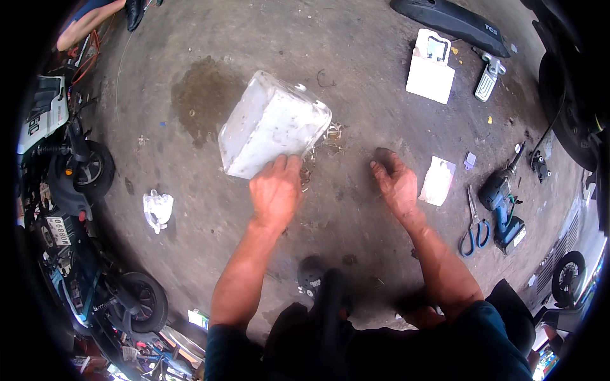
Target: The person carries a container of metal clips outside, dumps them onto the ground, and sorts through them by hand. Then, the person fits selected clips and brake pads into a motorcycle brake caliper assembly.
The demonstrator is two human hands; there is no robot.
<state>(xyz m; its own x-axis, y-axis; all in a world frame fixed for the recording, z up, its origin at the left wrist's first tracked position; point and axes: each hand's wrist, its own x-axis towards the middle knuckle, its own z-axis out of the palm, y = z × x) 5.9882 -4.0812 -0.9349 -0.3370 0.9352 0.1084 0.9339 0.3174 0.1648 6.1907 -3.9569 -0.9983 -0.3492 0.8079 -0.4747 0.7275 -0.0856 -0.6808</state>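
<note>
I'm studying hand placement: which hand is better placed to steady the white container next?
Left, I'd judge: the left hand is at the near edge of the white container, while the right hand is apart from it, off to the right.

Our grey, stained floor (pixel 356 222) carries a whitish box (pixel 273 124) and crumpled white plastic (pixel 157 208). We also see scissors (pixel 474 220) and a drill (pixel 497 189) on it.

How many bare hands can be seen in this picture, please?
2: the left hand is at the near edge of the white container; the right hand is apart from it, rightward.
</note>
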